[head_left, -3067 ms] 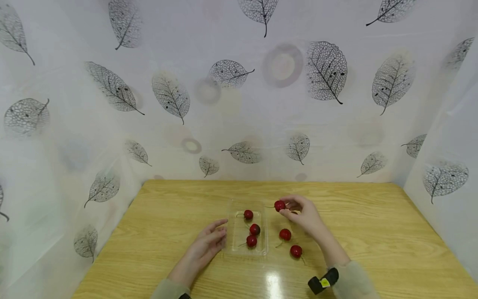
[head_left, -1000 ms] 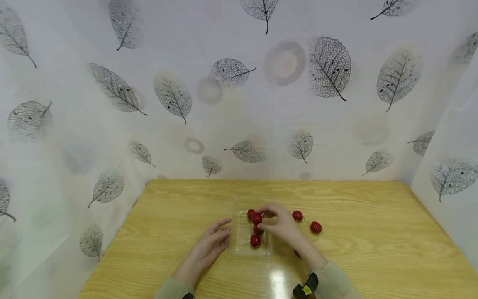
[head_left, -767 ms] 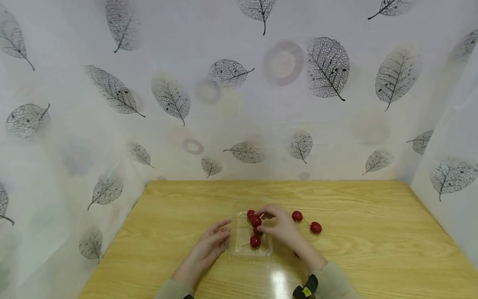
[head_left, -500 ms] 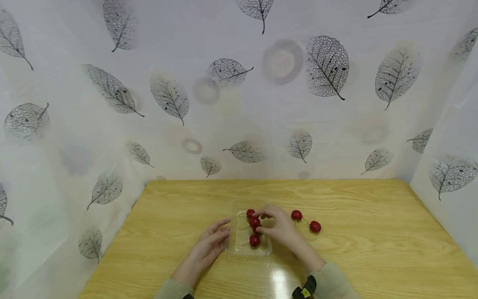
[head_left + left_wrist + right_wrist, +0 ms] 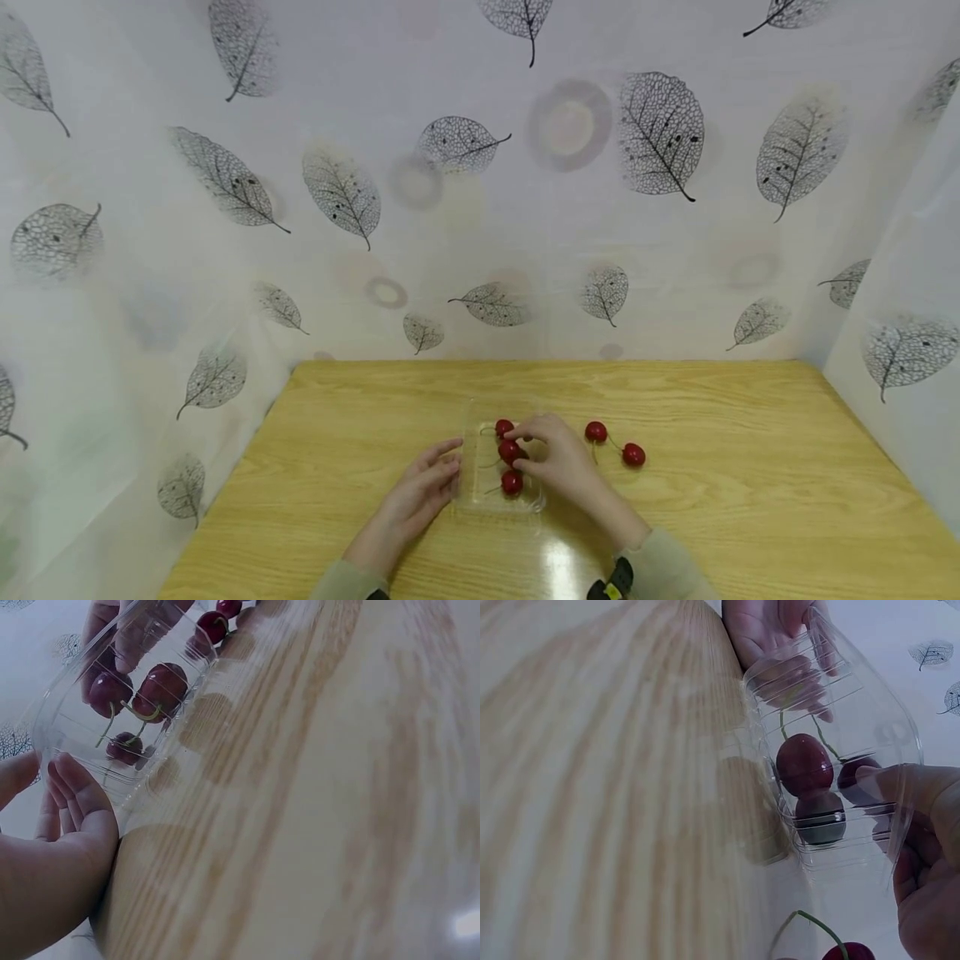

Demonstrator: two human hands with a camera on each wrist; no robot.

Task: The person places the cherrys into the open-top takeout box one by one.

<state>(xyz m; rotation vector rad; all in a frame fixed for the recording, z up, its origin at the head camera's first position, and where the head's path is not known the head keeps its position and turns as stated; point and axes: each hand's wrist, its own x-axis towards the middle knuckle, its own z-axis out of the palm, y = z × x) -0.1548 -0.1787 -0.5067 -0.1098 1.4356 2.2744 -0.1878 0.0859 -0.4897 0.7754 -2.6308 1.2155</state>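
Observation:
A clear plastic container (image 5: 474, 505) stands on the table with red cherries inside. My right hand (image 5: 561, 460) reaches over its right wall and pinches a cherry (image 5: 508, 452) between thumb and fingers, low in the container. Behind it is another cherry (image 5: 503, 428), and in front a third cherry (image 5: 512, 482); the held one and the hand cover part of the inside. Against the left wall rest the loosely extended fingers of my left hand (image 5: 420, 493). In the right wrist view, the thumb presses on the held cherry (image 5: 851, 778), stem pointing toward the left hand.
Right of the container, a cherry (image 5: 596, 432) and another cherry (image 5: 633, 455) lie on the wooden table (image 5: 750, 467). A leaf-patterned sheet (image 5: 480, 208) hangs behind the table's back edge and along both sides.
My right hand has carried a cherry from the table on the right leftward into the container, then lowered it among the others. The left hand has stayed by the left wall.

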